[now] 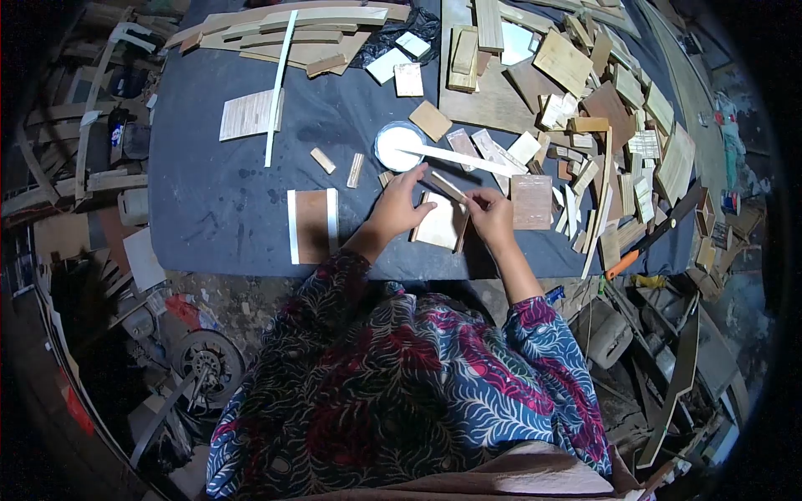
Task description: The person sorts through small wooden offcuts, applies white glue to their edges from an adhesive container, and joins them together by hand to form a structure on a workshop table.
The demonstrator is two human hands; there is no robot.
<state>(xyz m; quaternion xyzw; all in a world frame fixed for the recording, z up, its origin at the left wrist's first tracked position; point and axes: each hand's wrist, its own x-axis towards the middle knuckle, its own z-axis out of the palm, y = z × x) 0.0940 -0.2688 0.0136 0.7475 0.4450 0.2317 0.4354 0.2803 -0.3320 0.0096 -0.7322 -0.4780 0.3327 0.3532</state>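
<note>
My right hand (491, 217) pinches a small wooden strip (449, 186) between thumb and fingers, tilted above a pale board (439, 224). That board has darker strips along its two sides and lies at the table's near edge. My left hand (396, 205) is open, fingers stretched toward the round tub of white paste (393, 144) and thumb by the board's left side. Across the tub's rim rests a long pale stick (464, 159). Left of my hands lies a brown board with white side strips (312, 225). Two short wooden pieces (355, 170) lie beyond it.
Many wood offcuts (576, 108) are heaped on the right of the dark-covered table (200, 192). A saw with an orange handle (622, 264) lies at the right edge. Long planks (292, 33) sit at the back left. A wheel (207, 367) stands on the floor below.
</note>
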